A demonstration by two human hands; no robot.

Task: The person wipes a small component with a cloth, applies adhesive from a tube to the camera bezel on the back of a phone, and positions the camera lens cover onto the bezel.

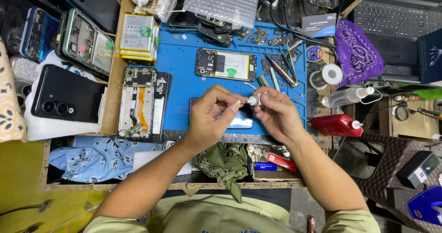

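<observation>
A small white bottle (254, 99) with a narrow nozzle is held above the middle of a blue work mat (184, 67), over a dark phone (239, 120) lying there. The right hand (276, 115) pinches the bottle in its grip. The left hand (209, 118) pinches the nozzle tip between thumb and forefinger. Beyond lies an opened phone (225, 65); left, a stripped phone frame (142, 104); right, a red bottle (336, 125).

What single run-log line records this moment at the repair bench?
left hand: pinching cap end of small white bottle | right hand: gripping bottle | below: dark phone on blue mat | opened phone behind
</observation>
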